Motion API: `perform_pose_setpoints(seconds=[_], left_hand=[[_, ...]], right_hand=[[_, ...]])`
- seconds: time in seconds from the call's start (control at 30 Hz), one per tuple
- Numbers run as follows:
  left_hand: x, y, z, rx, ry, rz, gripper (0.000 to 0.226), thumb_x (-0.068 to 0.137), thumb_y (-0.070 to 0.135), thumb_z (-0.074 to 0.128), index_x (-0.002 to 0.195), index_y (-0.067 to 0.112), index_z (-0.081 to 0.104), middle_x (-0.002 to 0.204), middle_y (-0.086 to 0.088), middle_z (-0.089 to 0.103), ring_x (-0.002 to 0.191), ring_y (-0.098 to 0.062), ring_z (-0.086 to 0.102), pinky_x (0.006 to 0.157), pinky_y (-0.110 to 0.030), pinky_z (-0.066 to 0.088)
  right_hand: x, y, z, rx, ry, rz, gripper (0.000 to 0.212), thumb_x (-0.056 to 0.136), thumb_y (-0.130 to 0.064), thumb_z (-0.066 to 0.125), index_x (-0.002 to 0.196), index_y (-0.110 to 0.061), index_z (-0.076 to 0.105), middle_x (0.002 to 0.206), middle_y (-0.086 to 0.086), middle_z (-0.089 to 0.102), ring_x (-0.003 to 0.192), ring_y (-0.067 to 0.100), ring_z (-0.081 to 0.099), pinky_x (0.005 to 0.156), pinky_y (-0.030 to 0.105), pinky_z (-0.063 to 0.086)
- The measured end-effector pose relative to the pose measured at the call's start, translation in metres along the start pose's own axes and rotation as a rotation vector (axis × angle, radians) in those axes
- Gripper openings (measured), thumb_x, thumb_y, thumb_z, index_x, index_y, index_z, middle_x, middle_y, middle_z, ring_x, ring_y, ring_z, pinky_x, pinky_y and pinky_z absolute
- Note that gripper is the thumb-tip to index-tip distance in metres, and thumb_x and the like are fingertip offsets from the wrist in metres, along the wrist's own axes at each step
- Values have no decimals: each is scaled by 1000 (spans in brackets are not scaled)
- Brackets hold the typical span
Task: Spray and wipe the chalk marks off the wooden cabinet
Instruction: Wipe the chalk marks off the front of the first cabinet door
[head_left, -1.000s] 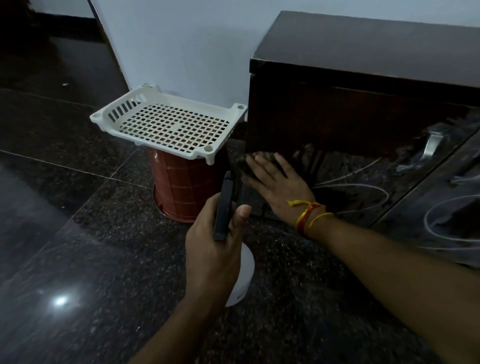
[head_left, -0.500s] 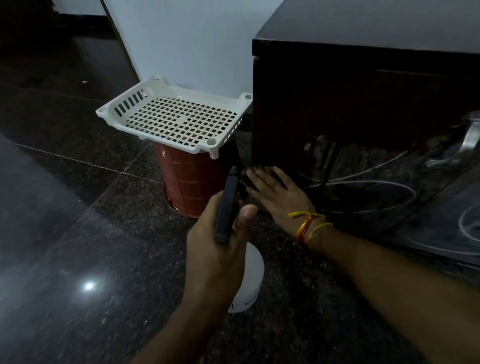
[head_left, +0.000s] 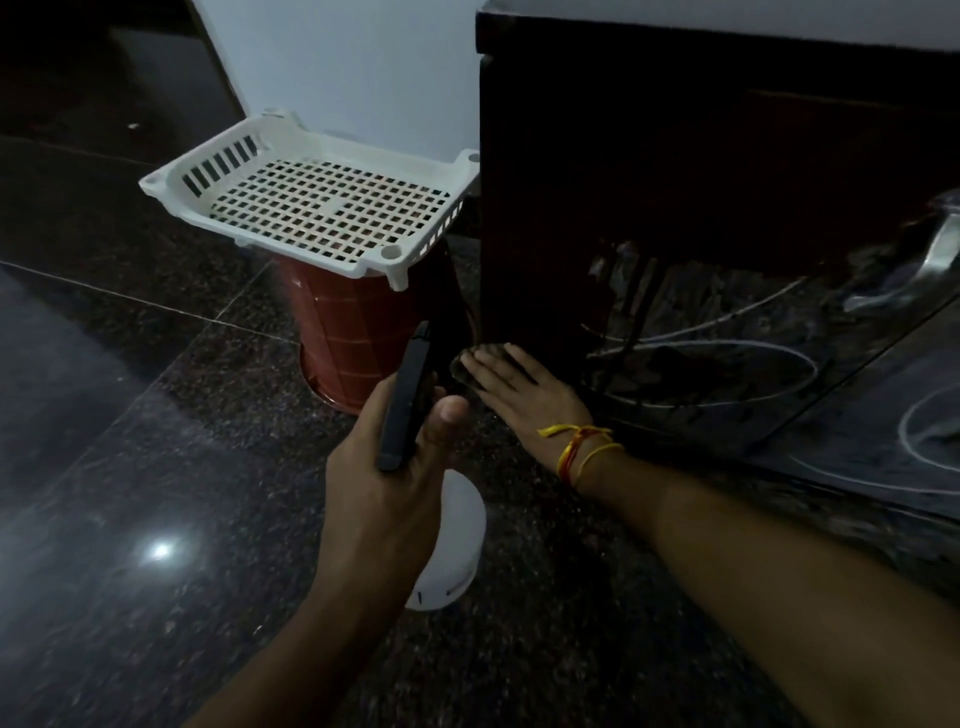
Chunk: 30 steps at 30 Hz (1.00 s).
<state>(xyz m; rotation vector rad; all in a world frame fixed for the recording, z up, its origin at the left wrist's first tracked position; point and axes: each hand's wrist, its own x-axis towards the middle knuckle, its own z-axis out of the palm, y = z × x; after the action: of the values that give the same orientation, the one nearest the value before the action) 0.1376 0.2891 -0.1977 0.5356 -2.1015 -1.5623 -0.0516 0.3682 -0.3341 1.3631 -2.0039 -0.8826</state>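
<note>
The dark wooden cabinet (head_left: 675, 171) stands on the floor, looping chalk marks (head_left: 727, 364) on its glossy front. The right hand (head_left: 524, 395), fingers straight, presses one dark cloth (head_left: 460, 366) flat against its lower left corner. The left hand (head_left: 384, 478) grips one spray bottle (head_left: 447, 551) just beside, thumb up. One white basket (head_left: 311, 208) sits on one red bin (head_left: 348, 332).

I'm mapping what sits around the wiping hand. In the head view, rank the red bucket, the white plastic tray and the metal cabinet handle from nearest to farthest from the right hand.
Measured from the right hand, flat at the cabinet's lower corner:
1. red bucket, just to its left on the floor.
2. white plastic tray, on top of the bucket, up and left.
3. metal cabinet handle, far right on the cabinet front.
</note>
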Motion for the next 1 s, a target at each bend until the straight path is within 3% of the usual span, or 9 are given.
perform_pose_setpoints(seconds=[0.1,0.23,0.33,0.43,0.67,0.83,0.9,1.0], left_hand=[[-3,-4,-4,24,-4,-8,20,71,66,50,90,73,53,85,28,67,76,-8,66,62,-17,51],[-3,-2,-6,39,18,-44,28,70,67,48,93,54,56,84,26,68,76,-4,65,58,-15,48],[-6,-1,-6,54,25,-41,22,73,62,49,91,50,56,87,11,67,74,-12,63,57,-16,47],[-9,3,-7,58,26,-39,22,71,60,50,90,49,56,82,-1,67,71,-6,63,58,-8,45],[-11,3,-6,67,27,-50,34,67,83,44,87,58,57,85,20,69,74,4,64,58,-5,45],[-11,11,0,33,28,-58,23,71,66,48,82,49,58,86,5,66,67,-2,61,55,-9,45],[-12,13,-2,23,9,-30,26,70,77,46,82,57,57,86,4,66,66,0,62,56,-8,45],[-16,10,-8,23,-16,-22,43,61,92,42,86,61,57,83,12,69,71,2,65,59,-7,46]], right_hand=[[4,9,-6,18,10,17,60,98,-22,32,151,-19,6,148,14,-31,134,34,-31,100,58,-33],[5,18,-9,49,43,86,62,96,-23,32,152,-21,6,148,16,-33,135,34,-31,105,56,-27],[1,-3,1,-19,-29,-30,58,99,-26,28,151,-17,5,152,16,-28,140,35,-24,108,58,-23],[4,-18,12,-86,-56,-135,58,100,-33,27,151,-16,5,157,12,-18,143,34,-16,107,58,-22],[5,-11,6,-139,-57,-147,58,100,-33,28,151,-17,6,157,13,-18,142,35,-18,108,60,-22],[-41,6,27,-72,-45,-179,55,103,-26,28,150,-19,-1,155,12,-25,141,35,-24,110,55,-21],[-69,17,37,-62,-81,-152,59,101,-22,35,150,-20,2,150,16,-34,135,39,-33,106,57,-28],[-89,22,43,-31,-145,-204,59,100,-17,31,148,-14,-3,141,18,-43,129,40,-39,101,56,-33]])
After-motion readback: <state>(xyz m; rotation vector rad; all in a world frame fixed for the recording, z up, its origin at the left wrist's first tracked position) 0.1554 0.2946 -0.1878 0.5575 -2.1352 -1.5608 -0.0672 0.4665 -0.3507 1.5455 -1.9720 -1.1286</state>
